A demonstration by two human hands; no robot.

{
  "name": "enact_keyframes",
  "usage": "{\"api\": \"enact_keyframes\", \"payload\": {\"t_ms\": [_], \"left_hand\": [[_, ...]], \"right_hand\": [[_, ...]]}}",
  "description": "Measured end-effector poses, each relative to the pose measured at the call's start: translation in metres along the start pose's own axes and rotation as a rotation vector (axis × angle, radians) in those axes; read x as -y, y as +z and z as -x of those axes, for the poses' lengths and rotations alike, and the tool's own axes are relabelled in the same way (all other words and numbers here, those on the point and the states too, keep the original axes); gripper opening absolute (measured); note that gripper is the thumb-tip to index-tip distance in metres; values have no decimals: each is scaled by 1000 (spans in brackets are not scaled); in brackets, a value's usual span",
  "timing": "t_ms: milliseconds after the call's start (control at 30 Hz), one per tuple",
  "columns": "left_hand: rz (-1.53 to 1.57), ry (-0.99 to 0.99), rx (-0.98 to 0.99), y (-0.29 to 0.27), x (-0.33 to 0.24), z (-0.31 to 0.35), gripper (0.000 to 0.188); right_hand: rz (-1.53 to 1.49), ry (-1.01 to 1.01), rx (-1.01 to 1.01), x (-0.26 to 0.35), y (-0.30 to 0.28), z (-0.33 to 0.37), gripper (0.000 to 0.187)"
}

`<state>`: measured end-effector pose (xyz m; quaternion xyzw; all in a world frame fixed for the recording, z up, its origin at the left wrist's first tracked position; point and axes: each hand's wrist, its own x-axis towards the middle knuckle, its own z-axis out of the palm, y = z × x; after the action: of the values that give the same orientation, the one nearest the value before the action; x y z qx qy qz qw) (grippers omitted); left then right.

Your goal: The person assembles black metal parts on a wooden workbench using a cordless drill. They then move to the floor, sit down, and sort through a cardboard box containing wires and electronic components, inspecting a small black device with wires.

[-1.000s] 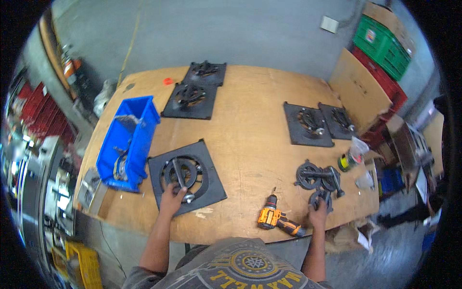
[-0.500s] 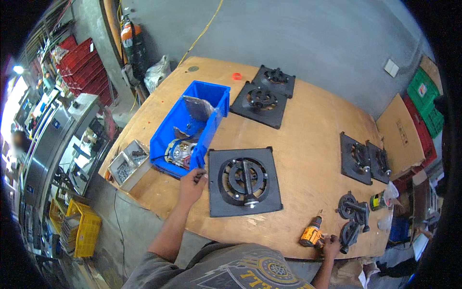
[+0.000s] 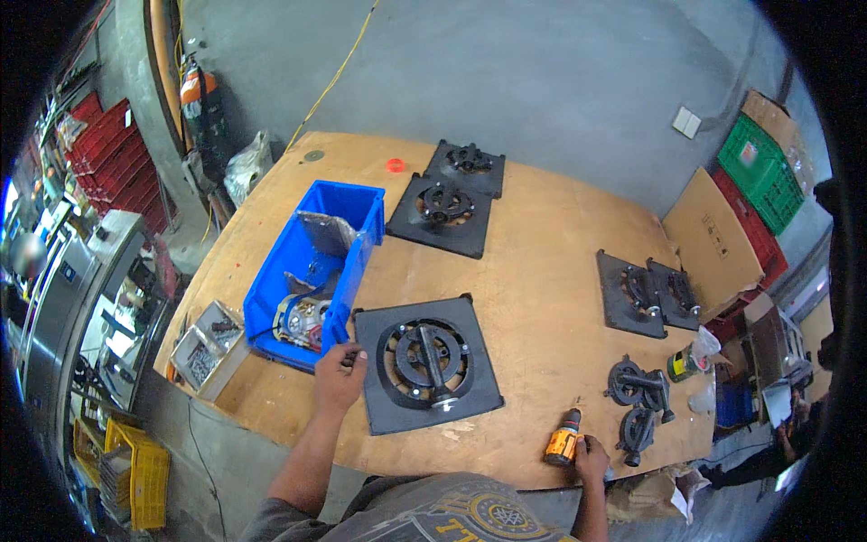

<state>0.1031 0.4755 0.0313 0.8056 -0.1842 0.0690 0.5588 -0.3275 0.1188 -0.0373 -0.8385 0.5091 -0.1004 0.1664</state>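
Observation:
My left hand (image 3: 340, 375) has its fingers curled together beside the lower corner of a blue plastic bin (image 3: 359, 271), close to the left edge of a black square plate (image 3: 483, 384). Whether anything is pinched in those fingers is hidden. A round black ring burner with a bar across it (image 3: 427, 357) sits in the middle of that plate. At the table's front edge, my right hand (image 3: 592, 459) is closed round the handle of a yellow and black cordless drill (image 3: 562, 444), which lies on its side. Two black cast burner parts (image 3: 639, 387) (image 3: 637, 432) lie just right of it.
Inside the bin are coiled wire and metal parts. Left of it stands a divided tray of screws (image 3: 203, 361). More black plates with burners lie at the back (image 3: 442, 212) and right (image 3: 632, 294). A tub (image 3: 688, 361) and cardboard (image 3: 713, 239) stand right; another person's arm (image 3: 790, 438) shows beyond.
The view has shifted, so the table's contents sit further left. My right hand has closed round the drill's handle and the drill has turned slightly. My left hand stays between bin and plate.

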Motion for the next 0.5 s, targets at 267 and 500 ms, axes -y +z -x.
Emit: {"api": "enact_keyframes", "payload": {"t_ms": [267,500], "left_hand": [[-469,-246,681,104,-46,-15,109],[-388,-152,562,131,-40,-11,100]], "right_hand": [[45,62,-33,8,9,0,42],[82,102,16,23,-11,8,42]]}}
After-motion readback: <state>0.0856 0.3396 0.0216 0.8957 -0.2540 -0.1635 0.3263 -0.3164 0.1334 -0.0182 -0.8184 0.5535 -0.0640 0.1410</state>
